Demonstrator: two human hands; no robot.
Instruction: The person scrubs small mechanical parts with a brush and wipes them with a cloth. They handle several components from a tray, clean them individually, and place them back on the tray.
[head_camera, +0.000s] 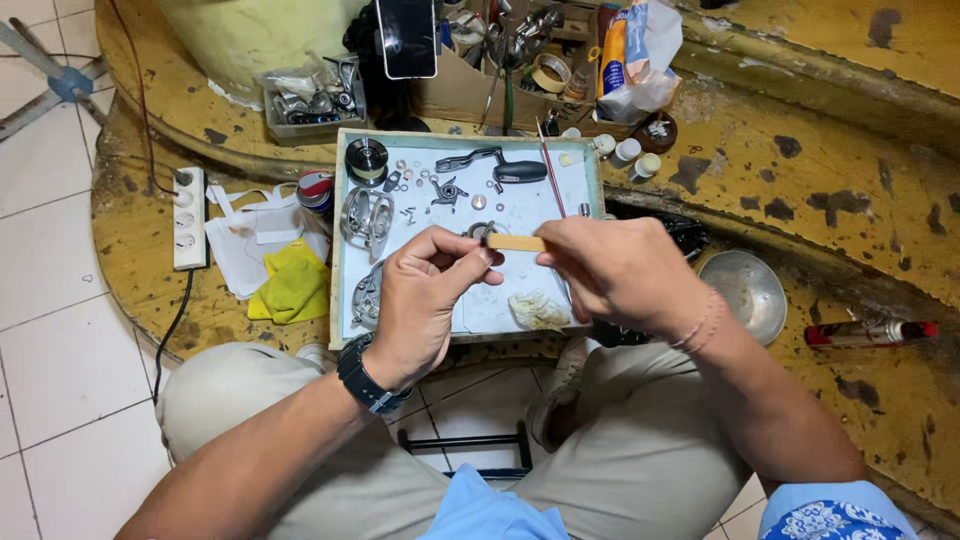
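We are working over shallow white-lined parts tray (575, 190), reel pieces lying scattered on it. Our right hand (615, 275) is pinching flat tan wooden stick (516, 242); our left hand (425, 300) is gripping small round metal ring part (478, 232), stick tip touching it above tray centre.

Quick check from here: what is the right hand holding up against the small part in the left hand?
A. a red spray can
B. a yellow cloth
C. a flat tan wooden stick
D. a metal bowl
C: the right hand pinches a flat tan wooden stick whose tip meets the small ring-shaped part in the left hand, above the tray.
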